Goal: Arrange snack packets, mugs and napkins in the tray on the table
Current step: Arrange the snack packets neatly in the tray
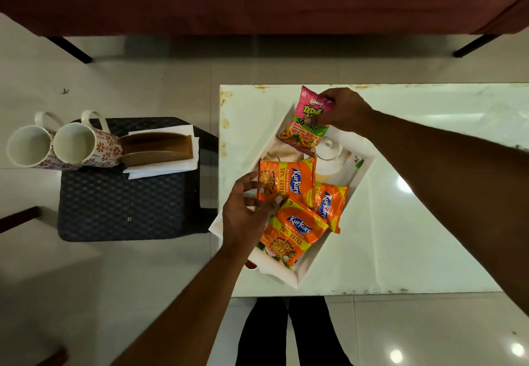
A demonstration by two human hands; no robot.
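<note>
Gripping pink Bingo packet [306, 126] marked "50% FREE": right hand [347, 111]. Left hand [247, 212] pinches orange Kurkure packet [287, 184], "50% EXTRA", over tray [361, 172].

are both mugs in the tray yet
No, the left mug and the right mug stand on the dark stool beside the table, outside the tray.

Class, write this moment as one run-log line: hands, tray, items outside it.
left hand grips orange Kurkure packet | right hand holds pink Bingo packet | tray: three orange packets | outside: two mugs, napkins
</note>
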